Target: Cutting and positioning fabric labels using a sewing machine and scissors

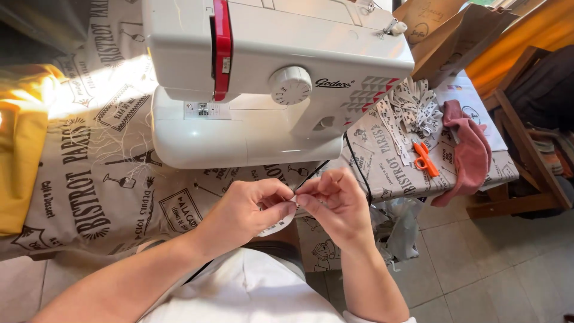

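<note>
Both my hands meet in front of my chest, below a white sewing machine (251,90) with a red stripe. My left hand (248,209) and my right hand (335,203) pinch a small white label piece (281,225) between their fingertips. The piece hangs under my left thumb, mostly hidden. A black cable (359,170) runs from the machine past my right hand.
The table wears a beige printed cloth (101,185). Yellow fabric (21,149) lies at the left. To the right are a pile of white printed ribbons (415,107), orange snips (425,158), dusty pink fabric (469,149), brown paper bags (454,33) and a wooden chair (526,137).
</note>
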